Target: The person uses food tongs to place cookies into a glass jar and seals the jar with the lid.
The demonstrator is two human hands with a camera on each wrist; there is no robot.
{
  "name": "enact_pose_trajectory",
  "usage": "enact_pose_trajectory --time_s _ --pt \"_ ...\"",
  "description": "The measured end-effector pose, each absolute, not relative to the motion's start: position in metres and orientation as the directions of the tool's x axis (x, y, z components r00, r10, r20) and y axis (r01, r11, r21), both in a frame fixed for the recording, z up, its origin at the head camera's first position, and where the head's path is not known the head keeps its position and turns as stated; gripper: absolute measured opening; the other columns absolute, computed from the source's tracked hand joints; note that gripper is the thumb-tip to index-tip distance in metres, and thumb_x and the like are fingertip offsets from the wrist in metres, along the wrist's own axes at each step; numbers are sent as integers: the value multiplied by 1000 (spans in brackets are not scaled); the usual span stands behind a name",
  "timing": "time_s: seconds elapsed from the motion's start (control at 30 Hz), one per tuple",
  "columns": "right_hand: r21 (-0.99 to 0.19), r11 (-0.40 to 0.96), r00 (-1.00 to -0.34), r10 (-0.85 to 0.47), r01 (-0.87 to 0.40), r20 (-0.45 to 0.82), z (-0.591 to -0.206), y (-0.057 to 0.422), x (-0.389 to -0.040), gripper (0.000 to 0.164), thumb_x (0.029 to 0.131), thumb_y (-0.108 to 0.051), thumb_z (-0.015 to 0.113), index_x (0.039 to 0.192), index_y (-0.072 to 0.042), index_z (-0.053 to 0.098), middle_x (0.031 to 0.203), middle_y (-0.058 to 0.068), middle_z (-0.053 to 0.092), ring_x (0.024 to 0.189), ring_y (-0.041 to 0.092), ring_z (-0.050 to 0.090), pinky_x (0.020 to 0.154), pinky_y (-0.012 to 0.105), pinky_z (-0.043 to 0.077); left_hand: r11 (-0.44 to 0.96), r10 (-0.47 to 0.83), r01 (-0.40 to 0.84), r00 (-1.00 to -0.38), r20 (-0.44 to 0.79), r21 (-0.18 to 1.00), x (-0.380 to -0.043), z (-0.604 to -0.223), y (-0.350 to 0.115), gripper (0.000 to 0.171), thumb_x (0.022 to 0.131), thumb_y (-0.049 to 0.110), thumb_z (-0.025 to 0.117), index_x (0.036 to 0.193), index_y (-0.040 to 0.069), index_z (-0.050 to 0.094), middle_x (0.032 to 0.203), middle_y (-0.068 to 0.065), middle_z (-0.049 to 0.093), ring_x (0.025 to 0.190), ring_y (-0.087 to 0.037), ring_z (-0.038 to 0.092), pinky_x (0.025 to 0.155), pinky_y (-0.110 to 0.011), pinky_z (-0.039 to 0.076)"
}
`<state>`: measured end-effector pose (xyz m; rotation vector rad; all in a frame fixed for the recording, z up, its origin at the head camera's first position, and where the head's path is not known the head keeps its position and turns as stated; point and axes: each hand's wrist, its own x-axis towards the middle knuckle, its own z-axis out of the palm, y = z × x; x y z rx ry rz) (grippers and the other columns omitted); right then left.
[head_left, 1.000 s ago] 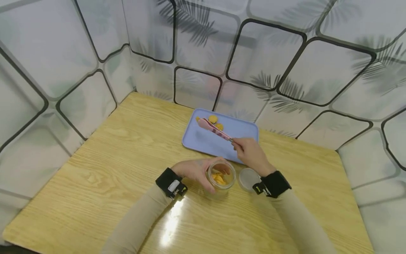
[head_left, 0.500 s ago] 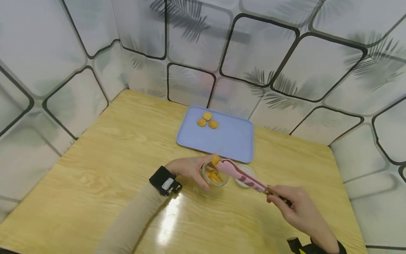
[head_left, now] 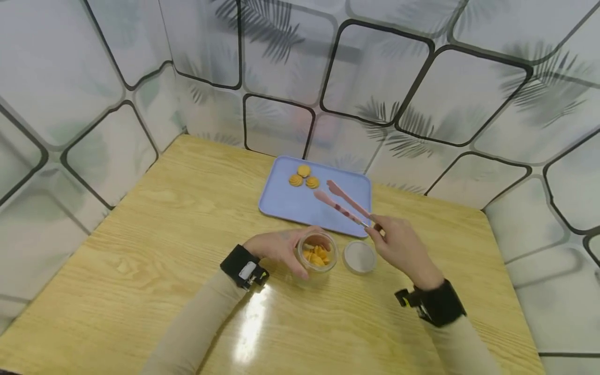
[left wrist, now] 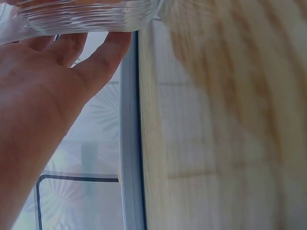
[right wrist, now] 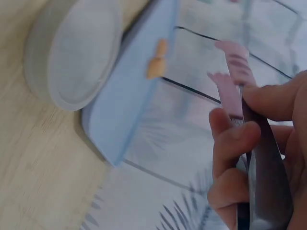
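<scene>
My left hand (head_left: 281, 249) holds the glass jar (head_left: 332, 260), its fingers and thumb around the side. Several orange-yellow pieces (head_left: 317, 256) lie inside the jar. In the left wrist view the ridged glass jar (left wrist: 86, 19) is at the top, against the fingers. With my right hand (head_left: 398, 245) I grip pink-tipped tongs (head_left: 339, 209) by their metal handle. The tongs' arms are spread apart over the blue tray (head_left: 286, 204), nothing between the tips. Three round swirled cookies (head_left: 303, 171) sit together on the tray's far left part, left of the tips.
A whitish round lid (head_left: 359, 257) lies on the wooden table (head_left: 178, 219) just right of the jar. Patterned curtain-like walls (head_left: 276, 122) stand along the table's back and sides.
Half a second ago the tongs held a cookie over the jar; now they have let it go and are back above the tray, spread. The left hand stays on the jar.
</scene>
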<state>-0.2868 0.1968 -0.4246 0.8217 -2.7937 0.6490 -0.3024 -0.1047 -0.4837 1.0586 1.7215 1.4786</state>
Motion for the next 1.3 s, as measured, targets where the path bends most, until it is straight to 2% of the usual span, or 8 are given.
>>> enact_pose_trajectory --time_s 0.17,0.3,0.47,0.63,0.8,1.03,1.17,1.3 --pt "-356 807 -882 -443 -471 163 -446 169 -345 24 104 -14 57 81 -5 58 60 3 39 53 15 35 54 30 27 37 888 156 -458 39 987 -302 -486 -100 85 76 3 87 148 13 42 148 -8 52 137 -17 46 119 -37 34" --pt "-354 842 -913 -393 -407 113 -459 159 -362 31 103 -13 56 73 -7 50 61 0 28 54 16 33 56 31 26 52 893 173 -448 31 984 -303 -487 -93 84 78 6 87 148 16 42 150 -7 51 138 -14 46 120 -34 34" --pt "-353 880 -943 -331 -318 26 -463 152 -365 33 103 -16 54 73 -5 52 62 6 40 56 19 41 55 31 33 48 896 147 -443 23 988 -304 -485 -89 87 77 5 87 149 16 41 152 -14 48 137 -14 46 119 -34 35" --pt "-338 888 -948 -315 -311 44 -463 155 -365 30 102 -15 54 75 -3 59 68 11 55 61 22 50 57 33 38 72 891 140 -454 0 988 -305 -483 -89 90 76 8 89 151 20 40 153 -11 47 137 -13 45 119 -35 33" --pt "-448 805 -920 -367 -388 138 -453 176 -338 26 103 -12 55 82 -2 67 66 4 55 56 12 43 54 27 33 70 892 157 -453 9 985 -305 -485 -88 87 77 7 88 150 20 41 153 -10 47 139 -12 44 119 -34 33" --pt "-682 545 -850 -474 -488 229 -423 222 -254 16 103 -5 58 105 -7 73 68 -2 60 42 2 33 39 24 32 94 882 190 -472 7 977 -301 -487 -93 88 76 6 88 149 18 42 149 -3 52 138 -14 47 121 -36 31" --pt "-814 345 -774 -605 -467 188 -416 238 -228 23 103 5 51 111 -5 70 62 0 49 40 9 29 36 23 30 179 842 147 -534 -74 973 -297 -485 -102 109 75 9 90 162 16 24 164 -1 35 150 -17 31 125 -43 24" --pt "-846 288 -700 -702 -448 131 -413 245 -224 28 104 8 46 112 -8 68 60 1 46 39 7 27 36 19 31 220 809 105 -575 -121 970 -294 -482 -108 120 74 12 92 165 20 13 170 -3 20 155 -21 20 126 -47 18"
